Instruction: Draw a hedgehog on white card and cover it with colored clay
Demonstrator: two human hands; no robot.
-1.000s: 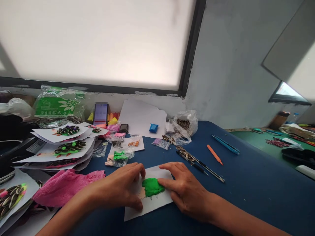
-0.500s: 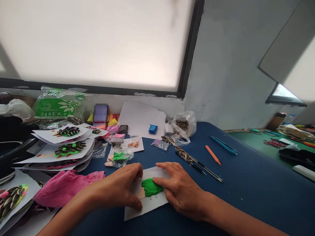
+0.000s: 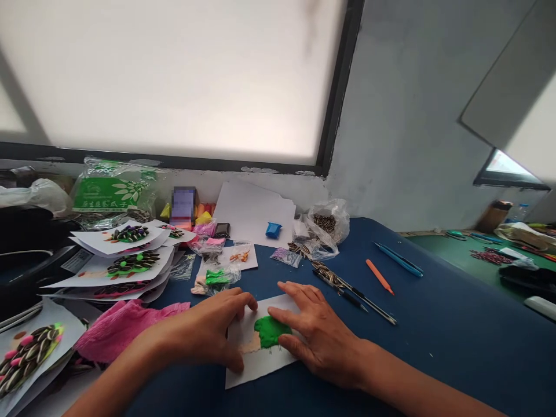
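A small white card (image 3: pixel 248 372) lies at a slant on the blue tabletop in front of me. On it is a flattened patch of green modelling clay (image 3: pixel 270 332), with a thin peach-coloured layer (image 3: pixel 249 344) along its left side and small drawn legs below. My left hand (image 3: pixel 212 329) rests at the card's left side, thumb and fingers apart. Across the card's right side lies my right hand (image 3: pixel 319 330), fingers spread. Its index finger and thumb touch the edge of the green clay or lie very close to it.
Left are stacked cards (image 3: pixel 130 272) decorated with seeds and a pink cloth (image 3: pixel 125 330). Behind the card lie clay packets (image 3: pixel 217 277), a blue packet (image 3: pixel 273 230) and a bag of sunflower seeds (image 3: pixel 325 223). Pens (image 3: pixel 356 298), an orange marker (image 3: pixel 379 277) and blue tweezers (image 3: pixel 398 259) lie right.
The camera view has shifted slightly. My right thumb has come nearer the green clay's lower right edge, and my left hand has drawn a little away from the peach layer, exposing more of it.
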